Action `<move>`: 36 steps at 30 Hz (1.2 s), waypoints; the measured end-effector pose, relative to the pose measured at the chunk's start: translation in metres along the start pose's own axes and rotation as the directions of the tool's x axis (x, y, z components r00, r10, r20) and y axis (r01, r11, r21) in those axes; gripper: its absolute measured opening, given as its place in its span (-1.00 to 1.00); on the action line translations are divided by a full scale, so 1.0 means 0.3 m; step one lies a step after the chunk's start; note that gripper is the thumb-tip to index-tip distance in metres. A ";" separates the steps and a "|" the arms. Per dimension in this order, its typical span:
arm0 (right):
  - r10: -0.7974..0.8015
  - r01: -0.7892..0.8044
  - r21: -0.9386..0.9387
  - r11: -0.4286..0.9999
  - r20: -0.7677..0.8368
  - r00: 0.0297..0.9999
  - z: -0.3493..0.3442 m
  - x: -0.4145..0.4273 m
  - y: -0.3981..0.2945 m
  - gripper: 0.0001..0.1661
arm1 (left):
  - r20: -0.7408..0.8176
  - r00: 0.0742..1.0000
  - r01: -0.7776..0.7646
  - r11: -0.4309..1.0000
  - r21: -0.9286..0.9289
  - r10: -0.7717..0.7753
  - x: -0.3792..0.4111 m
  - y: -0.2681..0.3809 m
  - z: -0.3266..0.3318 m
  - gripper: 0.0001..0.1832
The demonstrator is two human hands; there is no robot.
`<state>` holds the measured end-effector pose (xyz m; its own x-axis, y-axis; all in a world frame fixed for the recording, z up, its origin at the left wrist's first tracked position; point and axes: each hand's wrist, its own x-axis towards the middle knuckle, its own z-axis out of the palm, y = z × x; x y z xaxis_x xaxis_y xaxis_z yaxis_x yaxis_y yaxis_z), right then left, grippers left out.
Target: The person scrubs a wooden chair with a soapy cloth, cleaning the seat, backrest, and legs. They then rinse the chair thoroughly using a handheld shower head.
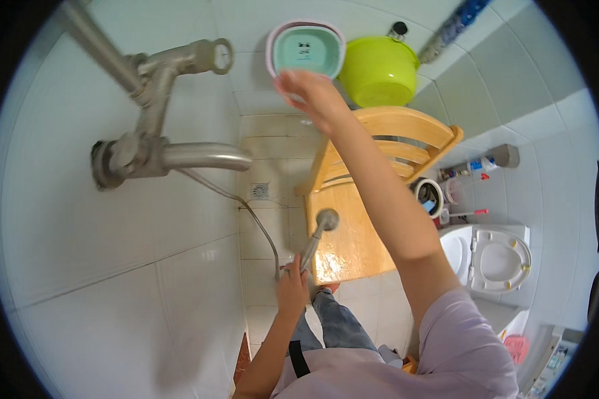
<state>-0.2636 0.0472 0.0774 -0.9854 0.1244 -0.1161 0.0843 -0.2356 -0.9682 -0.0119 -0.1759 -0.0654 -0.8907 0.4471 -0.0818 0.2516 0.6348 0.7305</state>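
Observation:
My left hand [293, 294] grips the handle of a handheld shower head [328, 219], whose round head is over the seat of a wooden chair [352, 234]. A wet sheen lies on the front of that seat. My right hand [309, 97] reaches far forward past the chair back, in front of a green basin [307, 52] nested in a pink one [269, 47]. Blur hides whether its fingers hold something; a pinkish patch shows at them. From the wall-mounted shower mixer [149, 154] a metal hose [259, 219] runs down towards my left hand.
A lime-green bucket [382, 72] hangs against the far wall beside the basins. The floor drain [259, 191] lies left of the chair. To the right are a toilet [499, 259] with its lid raised and a bin [429, 198].

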 end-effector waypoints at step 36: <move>0.195 -0.034 0.241 0.970 -0.686 0.701 -0.369 -0.913 0.560 -0.64 | 0.086 0.990 0.141 0.831 -0.539 -0.112 0.118 0.279 0.515 -0.71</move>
<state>0.0368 0.0802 -0.0780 -0.5735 0.7022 -0.4220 0.0792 -0.4652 -0.8817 0.0361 -0.0095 -0.1118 -0.8776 0.4254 -0.2211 -0.1204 0.2509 0.9605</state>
